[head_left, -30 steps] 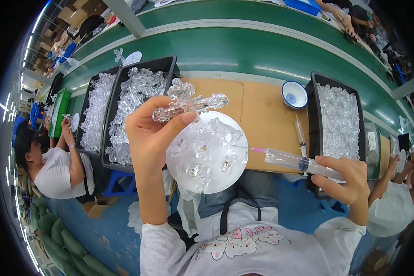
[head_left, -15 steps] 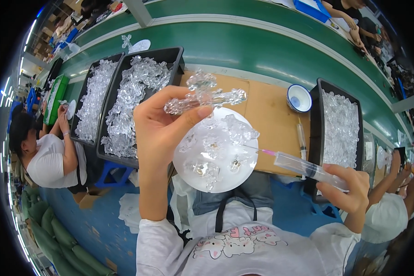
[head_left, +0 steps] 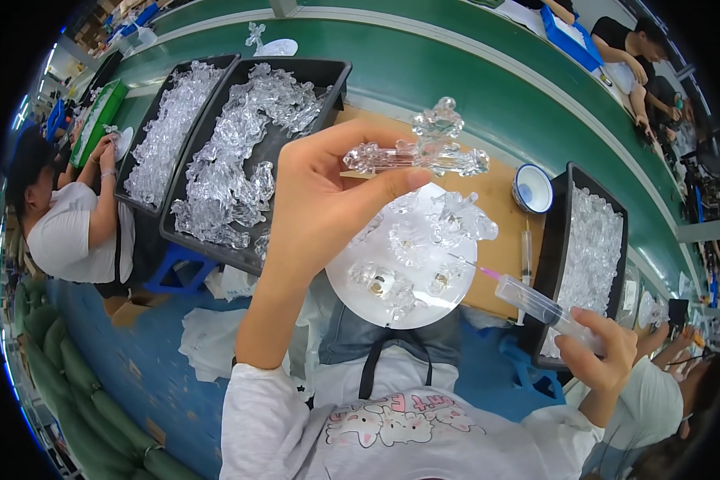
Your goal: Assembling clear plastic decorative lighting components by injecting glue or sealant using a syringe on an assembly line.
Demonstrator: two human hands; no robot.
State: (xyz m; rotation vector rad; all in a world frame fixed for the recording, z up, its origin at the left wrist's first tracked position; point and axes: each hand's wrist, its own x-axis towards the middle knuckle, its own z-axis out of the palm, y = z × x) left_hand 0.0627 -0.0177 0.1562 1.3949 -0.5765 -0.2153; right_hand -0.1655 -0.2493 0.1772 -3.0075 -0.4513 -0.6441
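Pinched between thumb and fingers of my left hand (head_left: 316, 192) is a clear, cross-shaped plastic piece (head_left: 438, 132), raised above a white round plate (head_left: 352, 292). Several clear faceted pieces (head_left: 380, 282) lie on that plate, and part of its far rim is hidden by the left hand. My right hand (head_left: 604, 352) grips a clear syringe (head_left: 528, 300) at its plunger end. The syringe has a pink hub, and its thin needle points left over the plate's right side, apart from the raised piece. Whether the needle touches a piece on the plate I cannot tell.
Black bins of clear pieces stand left (head_left: 224, 160) and right (head_left: 588, 248). On the cardboard (head_left: 496, 240) are a blue-and-white bowl (head_left: 532, 189) and a second syringe (head_left: 526, 252). A person (head_left: 72, 216) sits at the left; others work on the right and across the green table (head_left: 424, 60).
The whole view has shifted. My left hand has carried the clear piece rightward relative to the plate. The right hand keeps the syringe in nearly the same place over the plate.
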